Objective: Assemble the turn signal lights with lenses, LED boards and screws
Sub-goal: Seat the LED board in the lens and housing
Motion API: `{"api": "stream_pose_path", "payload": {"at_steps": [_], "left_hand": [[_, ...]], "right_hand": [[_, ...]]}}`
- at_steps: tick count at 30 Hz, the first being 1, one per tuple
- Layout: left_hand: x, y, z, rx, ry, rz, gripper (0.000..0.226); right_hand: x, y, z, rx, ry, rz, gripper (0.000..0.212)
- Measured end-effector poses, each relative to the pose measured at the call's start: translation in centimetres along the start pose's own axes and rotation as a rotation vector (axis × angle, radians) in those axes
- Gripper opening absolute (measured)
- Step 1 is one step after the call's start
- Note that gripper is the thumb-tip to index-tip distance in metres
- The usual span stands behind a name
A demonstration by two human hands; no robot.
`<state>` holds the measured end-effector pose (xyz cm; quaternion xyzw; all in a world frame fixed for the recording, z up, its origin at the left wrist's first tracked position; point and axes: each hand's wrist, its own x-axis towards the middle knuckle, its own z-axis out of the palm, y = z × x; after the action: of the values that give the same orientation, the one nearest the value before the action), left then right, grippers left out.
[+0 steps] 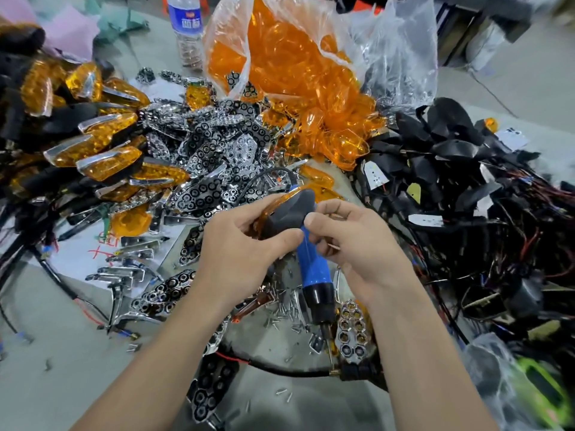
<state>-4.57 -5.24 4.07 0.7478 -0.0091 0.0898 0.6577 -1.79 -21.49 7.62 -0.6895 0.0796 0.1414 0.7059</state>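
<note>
Grey worktop (62,368) buried in parts, total chaos lol. Dead centre of the frame: turn signal light (284,217), black back facing up, orange lens peeking out along the upper left edge, held just off the table between both hands. Left hand (236,247) wrapped round its left side, fingers curled under, thumb flat on the black shell. Right hand (361,247) at the right end, fingers curled in, thumb tip pressed against the shell's edge in a pinch; can't tell if anything tiny sits in there.

Right behind the light and running down between the wrists, blue screwdriver (311,262), bit pointing at the bottom of the frame; can't tell if either hand touches it. Loose screws (289,325) scattered around its tip.

Further out: heap of chrome reflectors (217,144) above the hands, clear bag of orange lenses (280,57) top centre, finished lights (105,141) stacked left, black housings (451,169) with tangled wires on the right, water bottle (186,26) up top.
</note>
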Motion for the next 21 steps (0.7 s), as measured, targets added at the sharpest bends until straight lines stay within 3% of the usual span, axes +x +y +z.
{"api": "stream_pose_path", "payload": {"at_steps": [3,6,8,12,16,19,21], "left_hand": [[0.2,-0.2,0.1,0.049,0.044,-0.024,0.045],[0.4,-0.5,0.2,0.245,0.085,-0.039,0.061],[0.5,-0.2,0.5,0.358,0.094,0.016,0.062],[1.0,0.2,0.6,0.51,0.08,0.129,0.063],[1.0,-0.6,-0.3,0.544,0.086,0.221,0.059],[1.3,-0.9,-1.3,0.485,0.054,0.141,0.047],[1.8,-1.2,-2.2,0.276,0.039,-0.01,0.021]], "right_hand": [[-0.2,0.7,-0.3,-0.137,0.065,-0.043,0.024],[-0.4,2.0,-1.3,-0.774,0.321,-0.136,0.032],[-0.9,2.6,-1.2,-1.064,0.347,-0.023,0.038],[-0.6,4.3,0.3,-1.186,0.252,0.115,0.053],[0.7,5.0,1.8,-1.223,0.348,0.165,0.059],[1.8,5.0,2.4,-1.228,0.35,0.216,0.056],[2.0,4.5,2.0,-1.123,0.333,0.244,0.052]]}}
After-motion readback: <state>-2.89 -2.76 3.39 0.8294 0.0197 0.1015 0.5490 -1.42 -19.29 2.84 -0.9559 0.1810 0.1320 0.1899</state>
